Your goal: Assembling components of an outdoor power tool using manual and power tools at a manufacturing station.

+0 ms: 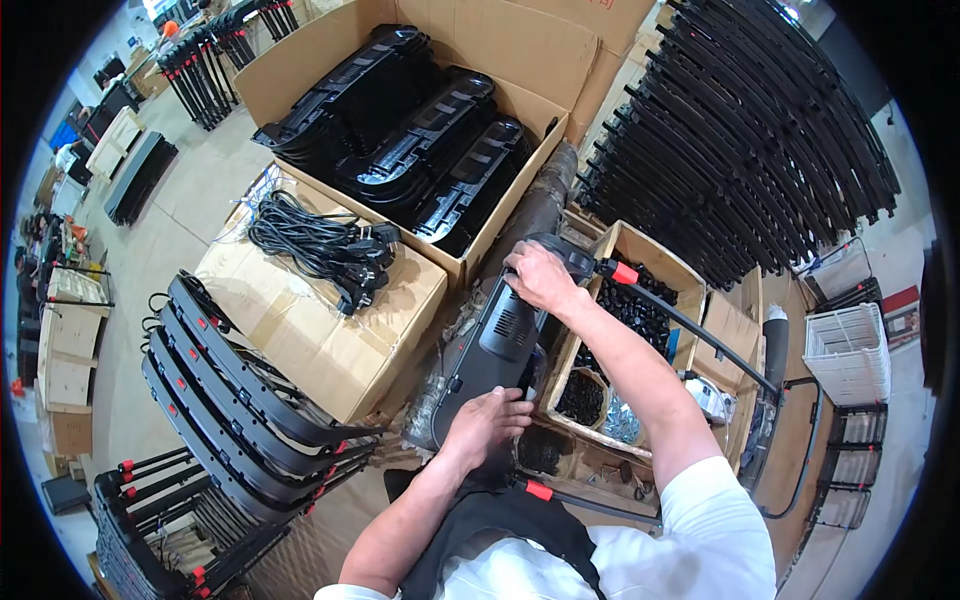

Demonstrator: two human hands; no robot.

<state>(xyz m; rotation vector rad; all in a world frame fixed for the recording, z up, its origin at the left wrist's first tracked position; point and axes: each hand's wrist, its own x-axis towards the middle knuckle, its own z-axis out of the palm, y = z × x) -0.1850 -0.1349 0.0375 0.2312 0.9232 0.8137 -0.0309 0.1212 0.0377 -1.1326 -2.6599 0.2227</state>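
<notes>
1. Head view, hands: the left hand [487, 420] lies palm-down with fingers curled on the near end of a long black moulded panel [500, 335]. The right hand [540, 278] is closed over the panel's far end, beside a black tube with a red collar [660, 310].
2. Head view, the panel's place: it stands slanted in front of the person, between the closed carton [320, 320] to its left and the open parts box [625, 340] to its right.
3. Handling, as a judgement: the panel looks rigid, hard plastic, fairly light but long and awkward. A hold at both ends suits it; the glossy surface may slip.
4. Containers: beyond the panel, a large open carton [500, 60] holds stacked black curved covers [400, 140]. The parts box holds small black pieces. On the closed carton lies a bundle of black power cords [320, 245].
5. Left of the panel, curved black frames [240, 390] lean in a row.
</notes>
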